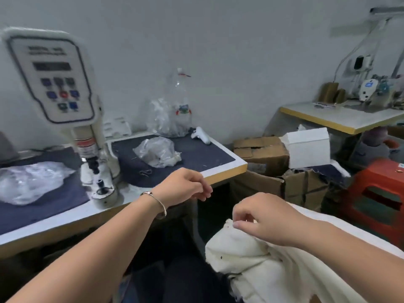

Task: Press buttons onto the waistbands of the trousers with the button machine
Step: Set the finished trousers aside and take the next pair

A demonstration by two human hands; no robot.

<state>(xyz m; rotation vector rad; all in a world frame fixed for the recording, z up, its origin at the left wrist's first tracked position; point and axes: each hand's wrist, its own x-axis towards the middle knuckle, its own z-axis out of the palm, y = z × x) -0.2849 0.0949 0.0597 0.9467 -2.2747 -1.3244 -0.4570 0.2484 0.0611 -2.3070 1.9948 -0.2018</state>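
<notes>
Fingers (pixel 240 225) pinching one cream trousers (pixel 251 259)

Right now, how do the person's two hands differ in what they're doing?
The right hand pinches the cream trousers low at the lap; the left hand hangs in the air with curled fingers, seemingly holding nothing. The left hand is nearer the button machine and table edge; the right hand is lower and farther off. The left wrist wears a bracelet; the right is bare. Neither touches the machine.

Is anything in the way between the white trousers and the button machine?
Nothing visible blocks it. The trousers sit low at the right, pinched by the right hand; the machine stands up on the table, open space between.
</notes>
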